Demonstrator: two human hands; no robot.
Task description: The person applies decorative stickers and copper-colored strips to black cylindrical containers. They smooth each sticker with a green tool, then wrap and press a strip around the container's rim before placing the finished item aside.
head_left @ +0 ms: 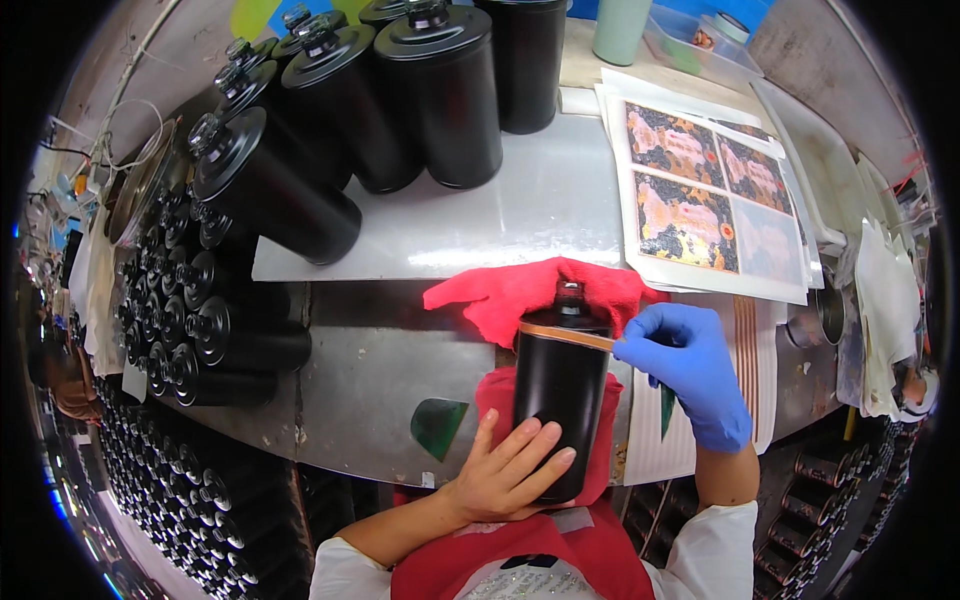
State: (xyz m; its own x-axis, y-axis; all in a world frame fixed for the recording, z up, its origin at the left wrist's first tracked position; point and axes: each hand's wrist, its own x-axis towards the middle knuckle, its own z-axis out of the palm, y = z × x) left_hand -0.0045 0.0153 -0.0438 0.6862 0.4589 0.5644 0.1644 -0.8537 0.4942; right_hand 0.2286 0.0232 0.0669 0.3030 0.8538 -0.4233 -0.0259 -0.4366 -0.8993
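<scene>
A black bottle (562,400) with a glossy stopper lies tilted on red cloth, its base toward me. My bare left hand (515,470) grips its lower side, fingers spread over the curve. Across the shoulder runs a copper-coloured strip (565,335). My right hand (690,355), in a blue glove, pinches the strip's right end between thumb and forefinger. A green pointed scraper (667,410) sticks out below the gloved fingers; its upper end is hidden. Another dark green scraper (438,427) lies on the metal table left of the bottle.
Several black bottles (440,100) stand on a grey board (520,225) at the back left. Printed decal sheets (690,200) lie at the back right. A sheet of copper stripes (745,370) is under my right hand. More bottles (245,335) are stacked at the left.
</scene>
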